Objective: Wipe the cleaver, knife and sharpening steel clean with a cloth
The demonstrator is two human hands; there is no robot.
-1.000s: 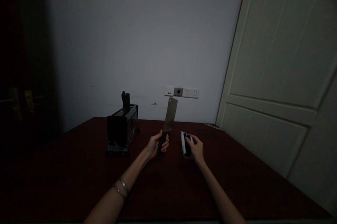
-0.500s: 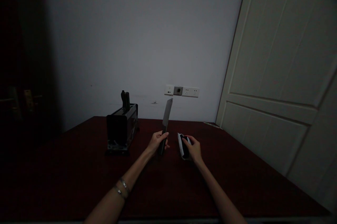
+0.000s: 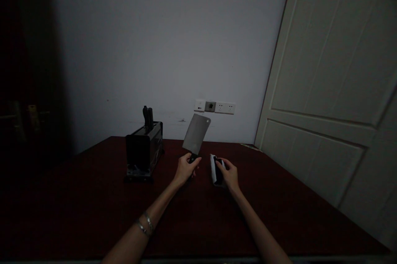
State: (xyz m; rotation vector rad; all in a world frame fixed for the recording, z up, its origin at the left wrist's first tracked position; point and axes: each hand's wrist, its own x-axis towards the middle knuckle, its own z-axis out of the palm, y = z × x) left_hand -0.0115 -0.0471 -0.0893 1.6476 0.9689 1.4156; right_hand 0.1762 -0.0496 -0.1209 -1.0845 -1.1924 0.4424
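Note:
My left hand [image 3: 185,168] is closed round the dark handle of a cleaver [image 3: 196,133]. The cleaver points up and away, with the broad flat of its grey blade turned toward me. Just to its right, my right hand [image 3: 228,174] grips a small white and black sharpener [image 3: 215,169] that rests on the dark red table [image 3: 192,214]. The two hands are a short gap apart above the table's middle. Bracelets sit on my left wrist.
A black knife block [image 3: 143,149] with dark handles sticking out stands at the left of the table. A grey wall with a row of white sockets [image 3: 214,107] lies behind. A pale panelled door [image 3: 335,90] fills the right side. The left of the room is dark.
The cleaver has turned in my left hand: half a second ago its blade showed nearly edge-on, now its broad face shows. My right hand stays on the sharpener.

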